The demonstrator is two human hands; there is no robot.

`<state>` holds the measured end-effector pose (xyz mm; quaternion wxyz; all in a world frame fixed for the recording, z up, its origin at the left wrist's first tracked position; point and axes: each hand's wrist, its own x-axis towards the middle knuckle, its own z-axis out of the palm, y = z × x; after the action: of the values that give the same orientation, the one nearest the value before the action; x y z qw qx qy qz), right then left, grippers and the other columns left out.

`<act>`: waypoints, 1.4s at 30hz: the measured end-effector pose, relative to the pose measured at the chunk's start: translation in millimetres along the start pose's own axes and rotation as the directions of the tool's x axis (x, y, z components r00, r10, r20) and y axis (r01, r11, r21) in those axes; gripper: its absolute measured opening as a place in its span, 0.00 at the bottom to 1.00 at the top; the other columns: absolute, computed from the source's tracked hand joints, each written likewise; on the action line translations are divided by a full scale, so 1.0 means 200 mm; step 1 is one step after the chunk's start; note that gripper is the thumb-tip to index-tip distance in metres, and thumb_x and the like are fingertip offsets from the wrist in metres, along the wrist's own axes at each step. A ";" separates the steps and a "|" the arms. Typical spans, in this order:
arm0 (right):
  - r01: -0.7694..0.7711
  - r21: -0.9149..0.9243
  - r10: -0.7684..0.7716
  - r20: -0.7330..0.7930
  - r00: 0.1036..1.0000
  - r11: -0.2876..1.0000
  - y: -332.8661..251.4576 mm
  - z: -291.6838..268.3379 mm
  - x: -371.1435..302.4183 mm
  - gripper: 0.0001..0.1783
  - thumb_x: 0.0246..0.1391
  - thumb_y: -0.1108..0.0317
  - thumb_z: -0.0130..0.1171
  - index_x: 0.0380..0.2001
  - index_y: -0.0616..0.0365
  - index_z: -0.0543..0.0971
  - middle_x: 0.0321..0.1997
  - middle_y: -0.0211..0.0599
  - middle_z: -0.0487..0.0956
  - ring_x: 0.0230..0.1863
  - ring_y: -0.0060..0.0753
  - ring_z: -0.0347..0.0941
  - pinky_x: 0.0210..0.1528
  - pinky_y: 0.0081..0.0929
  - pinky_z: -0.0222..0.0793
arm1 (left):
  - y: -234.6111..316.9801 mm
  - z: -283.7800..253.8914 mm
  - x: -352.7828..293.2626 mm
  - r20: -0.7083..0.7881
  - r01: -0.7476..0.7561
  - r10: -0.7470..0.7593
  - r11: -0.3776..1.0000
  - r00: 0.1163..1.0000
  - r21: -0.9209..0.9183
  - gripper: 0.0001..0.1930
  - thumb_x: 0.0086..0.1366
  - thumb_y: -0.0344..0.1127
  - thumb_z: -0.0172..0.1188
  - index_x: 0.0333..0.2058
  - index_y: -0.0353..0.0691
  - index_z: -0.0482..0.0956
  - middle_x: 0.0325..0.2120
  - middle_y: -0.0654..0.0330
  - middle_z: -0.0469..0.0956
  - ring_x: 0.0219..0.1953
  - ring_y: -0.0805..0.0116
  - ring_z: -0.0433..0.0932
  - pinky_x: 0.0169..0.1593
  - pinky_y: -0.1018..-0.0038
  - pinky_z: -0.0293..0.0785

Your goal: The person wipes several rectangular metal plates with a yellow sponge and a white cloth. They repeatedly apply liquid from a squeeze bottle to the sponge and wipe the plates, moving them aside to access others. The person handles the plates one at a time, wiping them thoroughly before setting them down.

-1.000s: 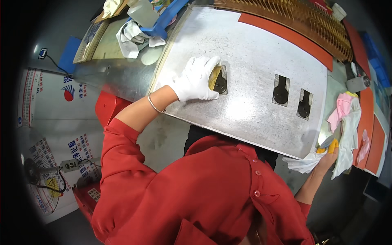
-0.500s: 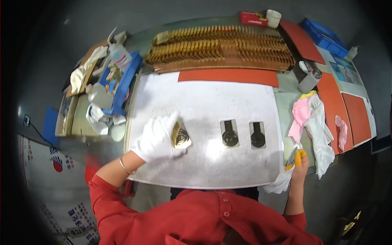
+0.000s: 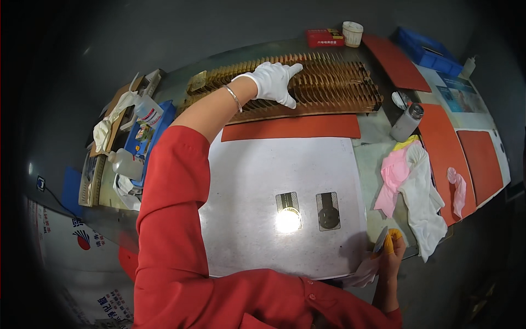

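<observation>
Though partly beneath the left hand [image 3: 271, 81] — grip unclear — thin, close-ranked golden plates [image 3: 335, 83]; right hand [image 3: 392, 253] around flat grey piece [image 3: 381, 239].

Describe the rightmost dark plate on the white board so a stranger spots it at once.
Find the large white board at the picture's centre. Toward its lower right, the rightmost plate lies beside its left neighbour, similarly small and dark. It is nearer the right hand, and no glare hides its round part, unlike its neighbour's.
</observation>
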<state>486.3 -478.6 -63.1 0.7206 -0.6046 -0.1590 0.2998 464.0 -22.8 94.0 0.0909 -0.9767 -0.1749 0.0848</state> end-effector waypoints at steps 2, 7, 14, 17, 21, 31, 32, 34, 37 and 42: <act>-0.009 0.044 0.009 -0.004 1.000 0.999 0.00 0.00 0.00 0.08 0.58 0.66 0.50 0.35 0.60 0.71 0.25 0.24 0.71 0.25 0.13 0.65 0.26 0.13 0.60 | 0.00 0.01 0.06 0.025 0.001 0.000 0.999 1.000 -0.050 0.52 0.42 0.56 0.65 0.62 0.39 0.49 0.39 0.45 0.75 0.43 0.53 0.75 0.49 0.65 0.69; 0.087 -0.054 -0.088 -0.020 0.996 0.995 0.05 -0.02 0.01 0.09 0.58 0.68 0.50 0.38 0.62 0.71 0.32 0.26 0.72 0.30 0.14 0.67 0.32 0.14 0.62 | 0.00 -0.01 -0.03 0.044 0.019 -0.011 0.980 0.999 -0.197 0.55 0.41 0.51 0.69 0.62 0.37 0.47 0.57 0.44 0.60 0.56 0.53 0.66 0.57 0.68 0.62; 0.110 -0.079 -0.116 -0.081 0.990 0.991 0.06 -0.03 0.01 0.09 0.58 0.71 0.49 0.40 0.64 0.71 0.33 0.27 0.74 0.30 0.14 0.68 0.32 0.12 0.62 | 0.34 0.25 -0.69 -0.313 -0.172 0.027 0.880 0.949 -0.444 0.50 0.40 0.58 0.70 0.55 0.31 0.61 0.49 0.43 0.69 0.53 0.52 0.68 0.56 0.68 0.65; 0.079 0.011 -0.079 -0.008 0.997 0.997 0.06 -0.03 0.03 0.09 0.58 0.71 0.49 0.40 0.63 0.71 0.31 0.26 0.73 0.29 0.13 0.67 0.30 0.12 0.62 | 0.57 0.47 -1.00 -0.137 -0.074 -0.004 0.827 0.991 -0.558 0.52 0.33 0.61 0.71 0.53 0.33 0.61 0.44 0.43 0.72 0.48 0.50 0.72 0.53 0.60 0.66; 0.116 0.040 -0.115 -0.032 0.993 0.992 0.05 0.01 0.04 0.09 0.58 0.69 0.50 0.39 0.62 0.71 0.29 0.26 0.72 0.26 0.12 0.66 0.27 0.12 0.61 | 0.72 0.62 -1.08 -0.255 0.004 -0.145 0.875 0.956 -0.485 0.46 0.34 0.52 0.69 0.52 0.38 0.61 0.44 0.45 0.69 0.51 0.51 0.66 0.58 0.55 0.54; 0.108 -0.028 -0.110 -0.075 0.991 0.994 0.08 -0.02 0.05 0.10 0.58 0.69 0.50 0.39 0.64 0.71 0.31 0.27 0.72 0.31 0.16 0.66 0.33 0.15 0.63 | 0.78 0.57 -1.07 -0.152 0.099 -0.199 0.862 0.968 -0.497 0.45 0.35 0.53 0.69 0.52 0.35 0.64 0.45 0.41 0.65 0.45 0.44 0.70 0.50 0.60 0.68; 0.112 -0.043 -0.116 -0.099 0.988 0.993 0.09 -0.01 0.04 0.10 0.58 0.69 0.49 0.39 0.64 0.71 0.32 0.28 0.72 0.32 0.17 0.66 0.34 0.15 0.62 | 0.79 0.57 -1.08 -0.133 0.091 -0.181 0.859 0.974 -0.503 0.45 0.35 0.53 0.69 0.52 0.35 0.64 0.45 0.42 0.66 0.45 0.45 0.70 0.50 0.61 0.68; 0.135 -0.161 -0.148 -0.068 0.987 0.978 0.08 -0.02 0.05 0.09 0.58 0.70 0.49 0.39 0.65 0.71 0.32 0.28 0.71 0.33 0.18 0.65 0.36 0.17 0.62 | 0.77 0.54 -1.09 -0.107 0.071 -0.152 0.840 0.983 -0.537 0.44 0.35 0.52 0.69 0.51 0.37 0.65 0.43 0.44 0.68 0.45 0.46 0.70 0.50 0.61 0.68; 0.084 -0.140 -0.089 -0.033 0.995 0.987 0.08 -0.04 0.04 0.08 0.59 0.70 0.47 0.37 0.64 0.71 0.31 0.27 0.70 0.32 0.16 0.63 0.36 0.16 0.60 | 0.63 0.41 -1.02 -0.151 -0.027 -0.067 0.835 0.986 -0.549 0.47 0.36 0.54 0.69 0.52 0.32 0.63 0.42 0.44 0.69 0.45 0.47 0.70 0.50 0.63 0.67; 0.053 -0.030 -0.053 -0.018 0.998 0.998 0.06 -0.02 0.02 0.05 0.58 0.70 0.48 0.34 0.60 0.70 0.26 0.24 0.69 0.26 0.12 0.62 0.28 0.13 0.58 | 0.16 0.08 -0.58 -0.271 0.068 -0.140 0.964 0.952 -0.258 0.48 0.39 0.54 0.69 0.55 0.31 0.59 0.46 0.45 0.68 0.48 0.49 0.69 0.51 0.64 0.68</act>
<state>489.9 -478.4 -75.4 0.7209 -0.6134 -0.1727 0.2726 364.1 -90.6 88.6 -0.0020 -0.9716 -0.2206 -0.0850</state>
